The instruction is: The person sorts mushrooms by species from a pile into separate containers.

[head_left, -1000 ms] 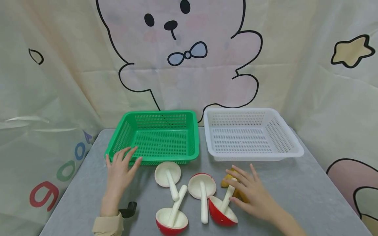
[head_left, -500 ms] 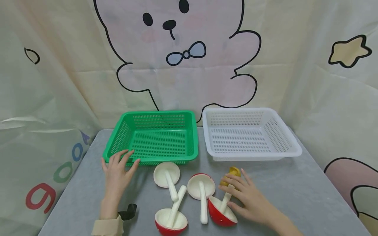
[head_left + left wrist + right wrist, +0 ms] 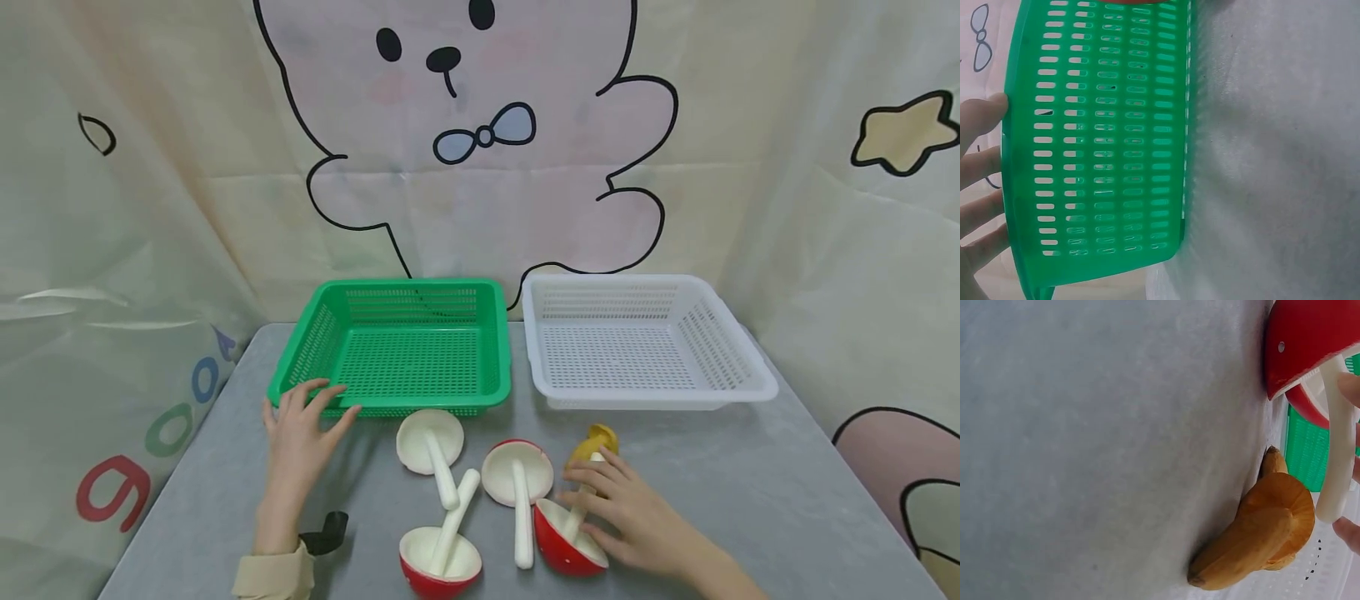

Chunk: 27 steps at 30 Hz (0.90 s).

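Red-capped toy mushroom [image 3: 566,546] on grey table [image 3: 750,492], front centre, white stem pinched in right hand [image 3: 637,521]. Yellow mushroom [image 3: 596,442] just behind. Left hand [image 3: 300,433] flat, fingers straight against green basket [image 3: 408,346] rim. Green basket and white basket [image 3: 637,342] both empty; three other mushrooms [image 3: 442,446] unsorted, nothing placed yet.

A brown-yellow mushroom [image 3: 1266,540] is lying on the grey table [image 3: 1097,437] toward five o'clock, a red mushroom cap [image 3: 1300,344] is sitting at one o'clock with its white stem [image 3: 1338,444] running down toward three o'clock, where fingertips [image 3: 1350,532] are touching it
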Each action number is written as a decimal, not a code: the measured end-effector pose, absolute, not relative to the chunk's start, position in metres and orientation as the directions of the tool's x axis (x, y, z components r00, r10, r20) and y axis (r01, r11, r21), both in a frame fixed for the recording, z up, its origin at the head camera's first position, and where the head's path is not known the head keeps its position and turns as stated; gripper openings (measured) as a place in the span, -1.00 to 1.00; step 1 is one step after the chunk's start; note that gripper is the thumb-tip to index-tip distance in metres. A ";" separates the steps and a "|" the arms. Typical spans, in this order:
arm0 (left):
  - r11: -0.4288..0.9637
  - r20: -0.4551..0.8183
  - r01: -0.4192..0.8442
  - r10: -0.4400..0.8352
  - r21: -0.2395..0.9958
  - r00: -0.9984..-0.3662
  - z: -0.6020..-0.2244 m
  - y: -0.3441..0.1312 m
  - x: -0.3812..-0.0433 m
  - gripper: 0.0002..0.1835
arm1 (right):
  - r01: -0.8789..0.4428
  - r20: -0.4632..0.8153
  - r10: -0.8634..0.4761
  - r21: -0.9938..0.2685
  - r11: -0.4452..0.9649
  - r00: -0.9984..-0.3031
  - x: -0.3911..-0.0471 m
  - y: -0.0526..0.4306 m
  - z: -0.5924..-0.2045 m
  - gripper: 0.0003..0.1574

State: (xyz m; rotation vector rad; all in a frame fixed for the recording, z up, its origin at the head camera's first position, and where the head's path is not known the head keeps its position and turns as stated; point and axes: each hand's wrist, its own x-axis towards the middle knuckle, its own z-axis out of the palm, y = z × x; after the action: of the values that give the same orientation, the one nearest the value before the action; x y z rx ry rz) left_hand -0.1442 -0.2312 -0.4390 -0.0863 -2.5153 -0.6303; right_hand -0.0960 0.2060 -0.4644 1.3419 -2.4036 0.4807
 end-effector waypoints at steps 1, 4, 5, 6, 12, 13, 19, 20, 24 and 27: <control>0.888 0.513 0.186 -0.063 0.420 -0.856 -0.439 -0.231 -0.144 -0.59 | -0.857 0.443 -0.745 -0.126 0.500 -0.500 -0.096 0.206 -0.464 -0.49; 0.885 0.499 0.185 -0.061 0.428 -0.864 -0.439 -0.231 -0.144 -0.59 | -0.848 0.416 -0.748 -0.132 0.513 -0.517 -0.095 0.207 -0.464 -0.49; 0.883 0.497 0.185 -0.062 0.432 -0.866 -0.439 -0.232 -0.143 -0.59 | -0.850 0.413 -0.751 -0.134 0.510 -0.516 -0.095 0.207 -0.464 -0.47; 0.882 0.496 0.184 -0.064 0.434 -0.866 -0.439 -0.232 -0.143 -0.60 | -0.853 0.411 -0.755 -0.137 0.504 -0.511 -0.095 0.207 -0.464 -0.47; 0.878 0.506 0.194 -0.063 0.439 -0.860 -0.438 -0.231 -0.144 -0.62 | -0.882 0.446 -0.771 -0.105 0.459 -0.454 -0.098 0.207 -0.467 -0.45; 0.877 0.508 0.196 -0.061 0.438 -0.859 -0.438 -0.231 -0.144 -0.62 | -0.885 0.454 -0.771 -0.098 0.456 -0.447 -0.098 0.208 -0.468 -0.45; 0.874 0.519 0.203 -0.065 0.442 -0.852 -0.439 -0.231 -0.145 -0.66 | -0.880 0.450 -0.770 -0.087 0.466 -0.452 -0.098 0.208 -0.469 -0.46; 0.873 0.522 0.204 -0.065 0.442 -0.850 -0.440 -0.232 -0.145 -0.66 | -0.878 0.445 -0.770 -0.086 0.472 -0.457 -0.098 0.208 -0.468 -0.46; 0.872 0.534 0.210 -0.067 0.441 -0.843 -0.441 -0.232 -0.145 -0.68 | -0.866 0.422 -0.768 -0.094 0.491 -0.482 -0.096 0.208 -0.466 -0.49; 0.872 0.539 0.211 -0.070 0.441 -0.839 -0.441 -0.232 -0.145 -0.69 | -0.861 0.413 -0.766 -0.104 0.498 -0.493 -0.096 0.208 -0.465 -0.57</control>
State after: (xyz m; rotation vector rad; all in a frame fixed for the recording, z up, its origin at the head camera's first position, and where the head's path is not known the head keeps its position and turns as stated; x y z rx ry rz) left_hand -0.1450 -0.2325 -0.4409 -0.1024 -2.4811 -0.6699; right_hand -0.0956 0.2084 -0.4653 1.3670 -2.4326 0.4290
